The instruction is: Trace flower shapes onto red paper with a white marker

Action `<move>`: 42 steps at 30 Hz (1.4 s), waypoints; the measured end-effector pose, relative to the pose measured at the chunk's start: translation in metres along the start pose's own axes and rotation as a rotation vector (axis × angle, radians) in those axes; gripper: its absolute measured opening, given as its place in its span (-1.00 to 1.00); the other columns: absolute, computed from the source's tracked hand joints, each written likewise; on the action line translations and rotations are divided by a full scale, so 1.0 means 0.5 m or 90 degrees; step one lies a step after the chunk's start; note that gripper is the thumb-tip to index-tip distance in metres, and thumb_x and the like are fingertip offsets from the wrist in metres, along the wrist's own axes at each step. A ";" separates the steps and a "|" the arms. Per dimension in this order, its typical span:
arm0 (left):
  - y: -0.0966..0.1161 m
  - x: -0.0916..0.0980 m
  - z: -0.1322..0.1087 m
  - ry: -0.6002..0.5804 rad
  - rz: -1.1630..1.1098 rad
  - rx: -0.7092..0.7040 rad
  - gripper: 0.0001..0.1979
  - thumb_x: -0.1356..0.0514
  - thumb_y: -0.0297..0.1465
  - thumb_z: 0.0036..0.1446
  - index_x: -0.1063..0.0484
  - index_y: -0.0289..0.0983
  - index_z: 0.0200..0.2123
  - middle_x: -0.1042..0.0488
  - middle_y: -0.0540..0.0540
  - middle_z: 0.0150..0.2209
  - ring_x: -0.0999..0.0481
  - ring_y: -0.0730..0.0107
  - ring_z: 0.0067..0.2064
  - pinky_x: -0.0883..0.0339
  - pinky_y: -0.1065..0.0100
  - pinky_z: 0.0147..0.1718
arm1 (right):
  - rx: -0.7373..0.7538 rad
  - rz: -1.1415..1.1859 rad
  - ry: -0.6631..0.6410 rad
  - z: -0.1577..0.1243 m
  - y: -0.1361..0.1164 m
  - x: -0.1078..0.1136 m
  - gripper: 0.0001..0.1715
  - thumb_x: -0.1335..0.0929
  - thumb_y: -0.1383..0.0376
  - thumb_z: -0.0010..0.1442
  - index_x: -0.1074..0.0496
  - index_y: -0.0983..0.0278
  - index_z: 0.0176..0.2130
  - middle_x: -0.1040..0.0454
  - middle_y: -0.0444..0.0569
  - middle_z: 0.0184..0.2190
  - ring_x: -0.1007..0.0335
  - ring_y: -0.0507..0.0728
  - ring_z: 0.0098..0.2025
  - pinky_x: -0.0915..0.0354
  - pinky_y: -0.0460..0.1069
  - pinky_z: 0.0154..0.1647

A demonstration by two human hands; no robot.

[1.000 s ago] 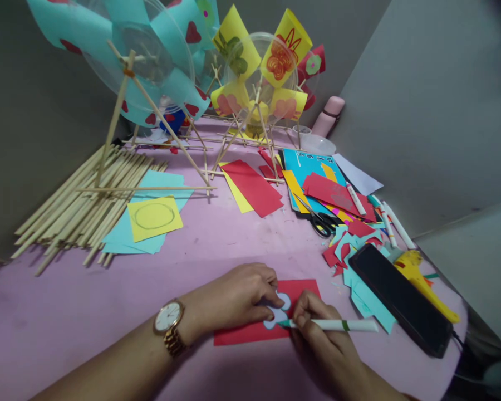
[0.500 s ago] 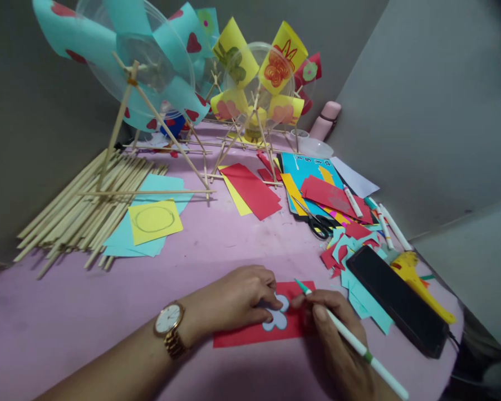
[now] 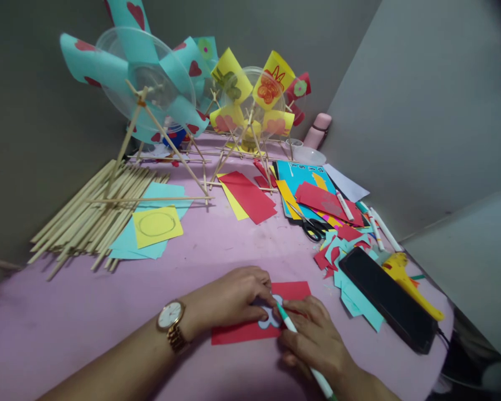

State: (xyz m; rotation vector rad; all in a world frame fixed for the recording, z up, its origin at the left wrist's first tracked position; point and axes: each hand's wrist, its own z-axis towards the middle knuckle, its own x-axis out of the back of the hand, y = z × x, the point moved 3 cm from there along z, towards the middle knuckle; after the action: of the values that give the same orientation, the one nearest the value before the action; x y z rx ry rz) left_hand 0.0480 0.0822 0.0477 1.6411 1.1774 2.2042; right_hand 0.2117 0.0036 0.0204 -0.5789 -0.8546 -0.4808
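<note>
A pale, flower-shaped paper cutout (image 3: 265, 322) lies on a red paper rectangle (image 3: 234, 335) near the table's front. My left hand (image 3: 244, 295), with a watch (image 3: 171, 323) at the wrist, is bent over it, thumb and fingertips pressing the cutout's left side against the red paper. In my right hand (image 3: 313, 334) is a slim white marker (image 3: 290, 322) with a green tip, its fingers closed round the barrel. That tip is at the cutout's upper part, close to my left fingertips. Both hands cover parts of the cutout.
Paper pinwheels on stick stands (image 3: 142, 106) rise at the back. Wooden sticks (image 3: 96, 217) lie left beside a yellow card (image 3: 157, 225). To the right are scissors (image 3: 313, 228), paper scraps (image 3: 334, 250), a phone (image 3: 388, 301), a yellow glue gun (image 3: 413, 287) and more markers (image 3: 384, 229).
My right hand has moved left and brought the marker's tip down from above the red paper onto the cutout. My left hand keeps its hold. The view has shifted slightly.
</note>
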 end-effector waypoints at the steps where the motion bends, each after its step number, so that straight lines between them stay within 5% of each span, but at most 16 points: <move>1: 0.000 0.000 0.000 0.001 0.004 0.003 -0.88 -0.31 -0.50 0.05 -0.51 -0.19 -0.31 -0.37 0.05 -0.38 -0.37 0.45 -0.28 -0.20 0.48 -0.25 | 0.003 -0.011 -0.002 -0.001 -0.004 -0.001 -0.65 -0.15 0.15 0.37 -0.42 0.19 -0.30 -0.61 0.01 -0.20 -0.39 0.22 -0.05 -0.06 0.16 0.05; 11: 0.016 0.003 -0.001 0.011 0.078 0.051 -0.75 -0.33 -0.54 -0.03 -0.46 -0.22 -0.23 -0.42 0.04 -0.34 -0.41 0.42 -0.25 -0.24 0.48 -0.25 | -0.021 0.012 0.048 0.002 -0.005 -0.016 -0.65 -0.16 0.20 0.35 -0.36 0.20 -0.41 -0.60 -0.09 -0.37 -0.44 0.13 -0.22 0.02 0.11 0.05; 16: 0.050 0.000 -0.022 0.095 0.184 0.155 -0.78 -0.17 -0.60 0.09 -0.40 -0.28 -0.18 -0.45 -0.08 -0.22 -0.41 0.31 -0.18 -0.26 0.34 -0.16 | -0.007 0.014 0.110 0.006 -0.006 -0.016 -0.67 -0.17 0.25 0.35 -0.40 0.19 -0.37 -0.59 -0.10 -0.40 -0.43 0.11 -0.27 -0.03 0.07 0.02; 20: 0.085 -0.073 -0.057 0.173 0.283 0.238 -0.77 -0.01 -0.64 0.13 -0.41 -0.32 -0.26 -0.48 -0.15 -0.29 -0.43 0.21 -0.27 -0.30 0.23 -0.26 | -0.013 0.020 0.112 0.004 -0.005 -0.019 -0.69 -0.16 0.25 0.36 -0.39 0.17 -0.34 -0.60 -0.09 -0.39 -0.44 0.13 -0.26 -0.05 0.08 0.01; 26: 0.130 -0.185 -0.077 0.441 0.544 0.125 -0.68 0.10 -0.57 0.20 -0.42 -0.34 -0.16 -0.54 -0.13 -0.15 -0.48 0.28 -0.19 -0.26 0.31 -0.21 | -0.048 0.053 0.086 0.006 -0.006 -0.015 -0.67 -0.14 0.24 0.37 -0.36 0.18 -0.36 -0.58 -0.09 -0.41 -0.44 0.15 -0.26 -0.07 0.11 -0.02; 33: 0.117 -0.224 -0.062 0.473 0.599 0.157 -0.68 0.10 -0.47 0.30 -0.45 -0.30 -0.19 -0.56 -0.15 -0.12 -0.47 0.27 -0.07 -0.18 0.27 -0.11 | 0.046 0.025 -0.002 0.007 0.007 -0.005 -0.84 -0.20 0.37 0.28 -0.33 0.17 -0.28 -0.57 -0.11 -0.37 -0.43 0.15 -0.24 -0.05 0.07 -0.03; 42: 0.119 -0.246 -0.050 0.461 0.669 0.129 -0.74 0.01 -0.43 0.26 -0.46 -0.38 -0.19 -0.58 -0.20 -0.21 -0.51 0.18 -0.11 -0.12 0.18 0.01 | -0.020 0.113 -0.038 0.016 0.007 0.010 -0.85 -0.21 0.37 0.29 -0.34 0.19 -0.18 -0.55 -0.07 -0.31 -0.40 0.18 -0.19 -0.05 0.12 -0.02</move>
State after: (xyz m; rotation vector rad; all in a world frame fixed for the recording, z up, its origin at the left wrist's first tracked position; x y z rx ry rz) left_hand 0.0933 -0.0373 -0.0070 1.8433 0.6675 3.6589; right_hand 0.2122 0.0105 0.0278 -0.6940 -0.8443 -0.3169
